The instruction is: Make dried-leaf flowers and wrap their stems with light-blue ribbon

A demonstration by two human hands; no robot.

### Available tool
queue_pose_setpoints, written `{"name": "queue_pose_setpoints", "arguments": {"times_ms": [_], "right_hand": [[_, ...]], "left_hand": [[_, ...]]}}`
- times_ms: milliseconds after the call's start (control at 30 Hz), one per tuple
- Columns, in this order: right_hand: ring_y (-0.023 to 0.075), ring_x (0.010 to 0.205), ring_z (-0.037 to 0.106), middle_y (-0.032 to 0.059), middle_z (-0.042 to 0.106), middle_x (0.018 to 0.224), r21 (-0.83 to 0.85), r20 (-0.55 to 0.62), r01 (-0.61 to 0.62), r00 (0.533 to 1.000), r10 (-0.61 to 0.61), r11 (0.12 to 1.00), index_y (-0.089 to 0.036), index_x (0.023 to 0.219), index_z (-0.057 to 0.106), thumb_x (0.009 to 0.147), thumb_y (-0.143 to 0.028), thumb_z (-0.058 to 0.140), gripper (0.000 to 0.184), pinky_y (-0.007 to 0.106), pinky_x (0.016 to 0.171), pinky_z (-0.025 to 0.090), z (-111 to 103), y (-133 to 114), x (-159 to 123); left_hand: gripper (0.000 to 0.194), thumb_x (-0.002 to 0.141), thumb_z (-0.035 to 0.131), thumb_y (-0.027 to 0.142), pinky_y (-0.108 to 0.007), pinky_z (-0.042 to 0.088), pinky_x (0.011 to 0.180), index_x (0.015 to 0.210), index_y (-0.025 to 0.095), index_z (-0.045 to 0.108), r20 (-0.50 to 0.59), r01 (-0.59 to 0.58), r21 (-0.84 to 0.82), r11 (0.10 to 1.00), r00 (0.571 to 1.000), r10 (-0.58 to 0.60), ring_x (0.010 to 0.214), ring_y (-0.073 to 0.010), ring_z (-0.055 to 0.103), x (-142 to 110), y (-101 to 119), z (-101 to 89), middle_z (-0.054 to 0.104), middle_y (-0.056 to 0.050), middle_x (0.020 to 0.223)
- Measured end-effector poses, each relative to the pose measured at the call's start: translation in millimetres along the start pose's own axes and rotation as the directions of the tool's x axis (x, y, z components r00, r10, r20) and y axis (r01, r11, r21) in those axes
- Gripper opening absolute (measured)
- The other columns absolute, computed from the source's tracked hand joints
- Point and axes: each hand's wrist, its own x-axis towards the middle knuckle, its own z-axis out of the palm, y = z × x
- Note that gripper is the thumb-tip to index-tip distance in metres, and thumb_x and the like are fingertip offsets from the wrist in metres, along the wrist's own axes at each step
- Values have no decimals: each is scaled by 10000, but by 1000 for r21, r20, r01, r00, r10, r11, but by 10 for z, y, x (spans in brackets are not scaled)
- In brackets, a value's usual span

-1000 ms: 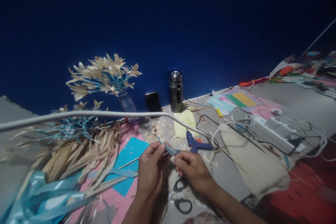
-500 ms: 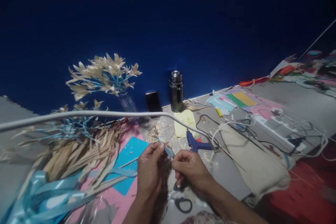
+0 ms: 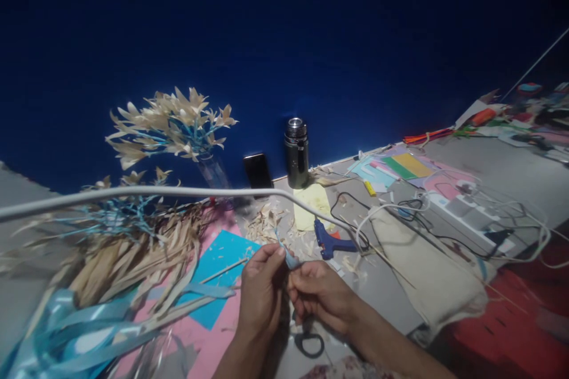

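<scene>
My left hand (image 3: 262, 278) is closed in a pinch on a small piece of light-blue ribbon (image 3: 291, 261), whose thin end sticks up past the thumb. Beside it, my right hand (image 3: 322, 293) pinches the lower end of the same piece with fingers curled in. Below the hands lie scissors (image 3: 310, 344) with dark handles, their blades partly hidden. A blue glue gun (image 3: 329, 241) rests just beyond my right hand. To the left, a thin stick (image 3: 224, 270) and loose ribbon strips (image 3: 207, 291) lie across a blue paper sheet (image 3: 216, 251).
A white cable (image 3: 133, 192) crosses close to the camera. Behind are a vase of pale husk flowers (image 3: 178, 124), a phone (image 3: 258, 172) and a flask (image 3: 296, 157). Dried husks (image 3: 106, 266) and coiled ribbon (image 3: 57, 320) lie left; a cloth (image 3: 413, 260) and a power strip (image 3: 462, 219) lie right.
Both hands have shifted slightly right and down with the ribbon, staying close together. My right hand now covers more of the scissors.
</scene>
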Motion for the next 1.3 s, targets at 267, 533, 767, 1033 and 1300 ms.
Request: {"name": "queue_pose_setpoints", "arguments": {"times_ms": [267,533,767,1033,1300], "right_hand": [[124,541,552,12,660,599,-664,-168,160,920,-354,731,-163,670,706,822,-325,685,223,231,523,387,-60,-392,-184],[85,477,361,-24,568,571,-497,-195,313,869,-456,809,-151,780,753,791,-455,755,304,235,465,261,-55,-660,-64],[106,564,455,-1,629,650,-313,-102,371,902,-419,874,-147,809,765,763,-481,820,342,242,534,319,-4,-692,7],[114,538,513,8,662,637,-213,-39,330,938,-345,920,-151,798,714,734,-471,842,351,241,536,358,59,-709,25],[133,642,514,-7,621,674,-340,-132,424,862,-489,839,-165,736,702,743,-465,841,331,264,631,409,84,-687,15]], "left_hand": [[306,636,902,294,-163,367,440,709,160,637,-22,-80,229,970,996,87,444,-70,483,-16,68,-64,587,52,524],[298,692,910,227,-147,418,434,690,131,628,364,194,-38,980,916,-167,484,-63,489,-27,134,53,582,21,592],[235,744,870,149,-63,290,343,771,114,639,524,406,-173,897,810,-265,469,-19,412,39,83,12,528,41,640],[362,626,947,277,-80,266,339,772,136,646,368,248,31,968,898,-242,437,-19,397,-31,139,113,562,36,609],[361,652,857,436,-174,324,335,683,172,613,106,-98,366,926,992,63,326,-71,429,-106,124,214,578,34,484]]}}
